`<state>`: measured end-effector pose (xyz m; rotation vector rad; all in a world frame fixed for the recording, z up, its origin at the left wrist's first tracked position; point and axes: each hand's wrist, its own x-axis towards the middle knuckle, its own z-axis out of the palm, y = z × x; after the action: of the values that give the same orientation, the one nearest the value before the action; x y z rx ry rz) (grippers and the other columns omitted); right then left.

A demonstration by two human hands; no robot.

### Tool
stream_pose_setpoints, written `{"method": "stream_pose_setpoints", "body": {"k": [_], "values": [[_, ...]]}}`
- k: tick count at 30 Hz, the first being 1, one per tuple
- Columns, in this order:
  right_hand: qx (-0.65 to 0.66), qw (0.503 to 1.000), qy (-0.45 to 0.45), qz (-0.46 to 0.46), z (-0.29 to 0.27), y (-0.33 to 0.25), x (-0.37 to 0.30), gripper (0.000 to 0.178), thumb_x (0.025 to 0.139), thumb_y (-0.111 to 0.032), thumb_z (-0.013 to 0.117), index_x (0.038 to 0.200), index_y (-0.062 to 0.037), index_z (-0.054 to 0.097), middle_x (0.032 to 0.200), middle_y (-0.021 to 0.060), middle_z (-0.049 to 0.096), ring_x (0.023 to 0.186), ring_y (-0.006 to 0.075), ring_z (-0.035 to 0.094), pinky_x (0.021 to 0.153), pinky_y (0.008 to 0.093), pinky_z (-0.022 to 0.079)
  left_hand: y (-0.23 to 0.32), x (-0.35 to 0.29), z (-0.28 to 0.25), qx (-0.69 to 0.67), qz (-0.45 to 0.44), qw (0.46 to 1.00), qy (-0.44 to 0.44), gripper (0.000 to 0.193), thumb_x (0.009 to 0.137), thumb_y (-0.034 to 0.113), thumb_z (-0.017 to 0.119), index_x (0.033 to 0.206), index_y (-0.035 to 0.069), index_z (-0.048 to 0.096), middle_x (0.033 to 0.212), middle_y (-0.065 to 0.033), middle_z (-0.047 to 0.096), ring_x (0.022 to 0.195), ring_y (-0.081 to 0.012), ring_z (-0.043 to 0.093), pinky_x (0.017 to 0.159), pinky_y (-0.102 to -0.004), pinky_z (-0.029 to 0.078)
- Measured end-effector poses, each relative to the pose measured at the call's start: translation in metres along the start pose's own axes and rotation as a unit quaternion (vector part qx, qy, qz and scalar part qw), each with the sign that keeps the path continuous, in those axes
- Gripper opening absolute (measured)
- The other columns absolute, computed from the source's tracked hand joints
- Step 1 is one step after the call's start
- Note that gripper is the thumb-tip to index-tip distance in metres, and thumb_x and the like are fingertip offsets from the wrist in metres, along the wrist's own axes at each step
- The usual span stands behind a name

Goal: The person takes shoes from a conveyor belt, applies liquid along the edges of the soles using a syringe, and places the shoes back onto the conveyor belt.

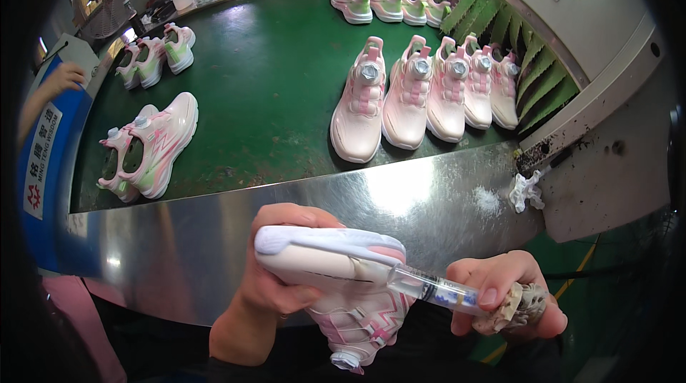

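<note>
My left hand [286, 279] is wrapped round a pale pink sneaker [325, 265], tipped so that its white sole faces up and its dial hangs at the bottom. Between the fingers of my right hand [500, 286] is a clear syringe [439, 290], its tip touching or close to the seam where upper meets sole. Whether it touches, I cannot tell. A crusted, greyish lump [518, 309] covers the syringe's back end in my palm. Both hands are above the near metal edge of the conveyor.
On the green conveyor belt [264, 104], several sneakers [357, 101] stand at right, more at far right and left. Hanging green strips [543, 90] edge a machine opening. A crumpled white wad [527, 191] lies by the metal ledge [286, 201]. Another person's hand [64, 77] is at far left.
</note>
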<state>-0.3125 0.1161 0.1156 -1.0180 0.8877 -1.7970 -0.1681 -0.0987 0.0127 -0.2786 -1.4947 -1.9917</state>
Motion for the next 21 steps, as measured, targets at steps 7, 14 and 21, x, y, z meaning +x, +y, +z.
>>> {"method": "stream_pose_setpoints", "body": {"k": [7, 14, 21], "values": [[0.042, 0.999, -0.006, 0.004, -0.026, 0.017, -0.021, 0.063, 0.08, -0.055, 0.066, 0.112, -0.0016, 0.058, 0.093, 0.0136, 0.065, 0.086, 0.0236, 0.059, 0.064, 0.03, 0.044, 0.0, -0.002, 0.004, -0.069, -0.061, 0.987, 0.132, 0.075, 0.062, 0.02, 0.078, 0.122, 0.001, 0.038, 0.111, -0.0238, 0.055, 0.099, -0.03, 0.059, 0.084, -0.0389, 0.05], [0.151, 0.986, -0.058, 0.037, -0.048, 0.041, -0.041, 0.076, 0.076, -0.041, 0.077, 0.122, 0.0122, 0.049, 0.106, 0.0159, 0.053, 0.096, 0.0214, 0.053, 0.085, 0.0303, 0.039, 0.006, -0.001, 0.015, -0.071, -0.132, 0.958, 0.244, 0.075, 0.071, 0.042, 0.066, 0.132, 0.008, 0.038, 0.116, -0.0177, 0.057, 0.098, -0.0371, 0.061, 0.083, -0.0511, 0.053], [0.052, 0.997, -0.007, 0.064, -0.057, 0.047, -0.053, 0.07, 0.075, -0.048, 0.075, 0.115, 0.0067, 0.057, 0.094, 0.0189, 0.063, 0.085, 0.0227, 0.059, 0.07, 0.0278, 0.042, -0.008, 0.007, -0.003, -0.134, -0.194, 0.955, 0.18, 0.064, 0.077, 0.046, 0.063, 0.126, 0.006, 0.05, 0.115, -0.0181, 0.059, 0.1, -0.0341, 0.062, 0.086, -0.0527, 0.051]]}}
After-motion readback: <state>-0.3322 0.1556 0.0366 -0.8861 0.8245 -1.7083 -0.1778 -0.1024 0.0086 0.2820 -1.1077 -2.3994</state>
